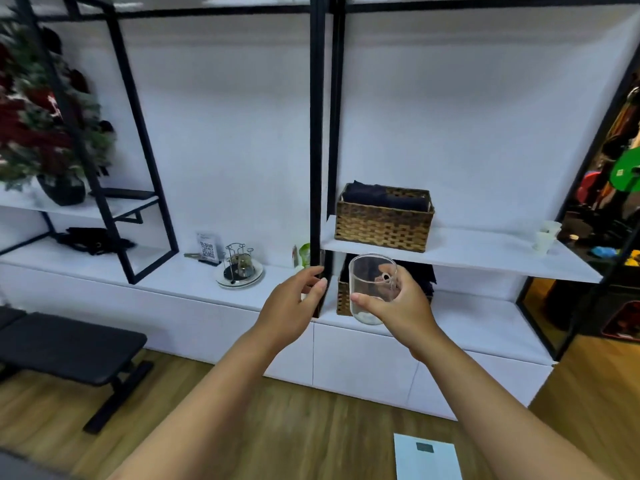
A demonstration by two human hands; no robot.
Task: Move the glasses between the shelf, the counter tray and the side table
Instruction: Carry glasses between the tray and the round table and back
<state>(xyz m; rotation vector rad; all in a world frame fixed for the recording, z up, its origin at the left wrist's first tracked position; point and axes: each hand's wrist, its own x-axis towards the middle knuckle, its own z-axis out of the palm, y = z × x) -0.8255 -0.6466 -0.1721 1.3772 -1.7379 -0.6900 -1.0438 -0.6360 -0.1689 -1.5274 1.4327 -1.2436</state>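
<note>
Glass: a clear, straight-walled drinking glass [372, 289] sits at 6 o'clock from the brown woven wicker basket [383, 218], carried in the air in front of the shelving, mouth tipped toward the shelves.
Right grip: the right hand [398, 306] holds the glass, thumb across the near wall and fingers round the far side; a side hold probably keeps the mouth clear and the base free for setting down.
Left grip: the left hand [294, 299], at 9 o'clock from the glass, is loosely curved and holds nothing that I can see, its fingertips near the black metal upright [317, 150].
Counter tray: a round white tray with a wire glass rack [239, 268] stands on the white surface [156, 275] at 9 o'clock, well apart.
Shelf: the white shelf board [485, 252] bears the basket at 12 o'clock.
Judgement: a transfer is under way; the destination is unclear.
</note>
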